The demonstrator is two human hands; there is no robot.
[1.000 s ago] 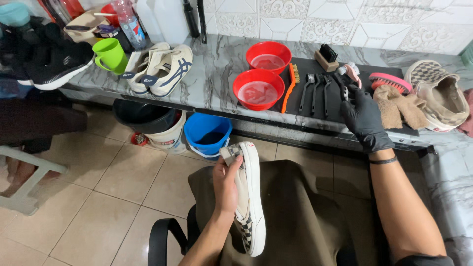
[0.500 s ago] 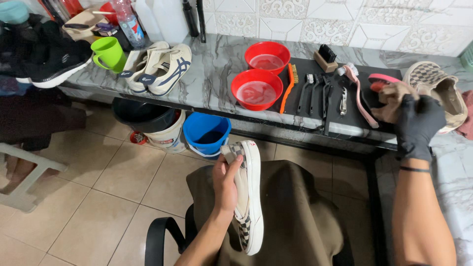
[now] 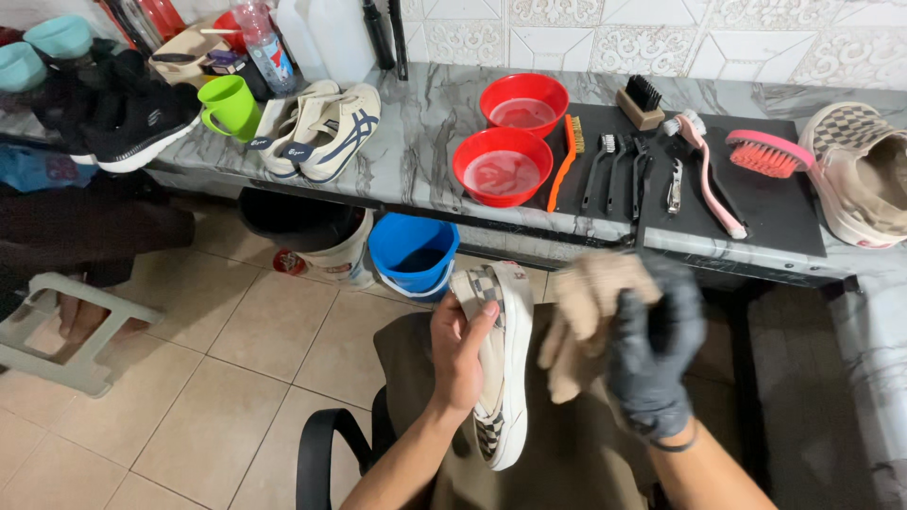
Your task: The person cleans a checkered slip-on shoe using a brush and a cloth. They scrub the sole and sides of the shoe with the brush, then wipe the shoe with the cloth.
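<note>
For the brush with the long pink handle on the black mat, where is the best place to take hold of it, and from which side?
Probably grip the pink-handled brush at the lower half of its handle, coming from above on the near, table-edge side. It lies flat on the black mat with its white bristle head pointing to the wall, and the near end has free mat on its right. The metal tool lies close on its left.

Single head-worn view, steeply downward, close over lap, counter ahead.
</note>
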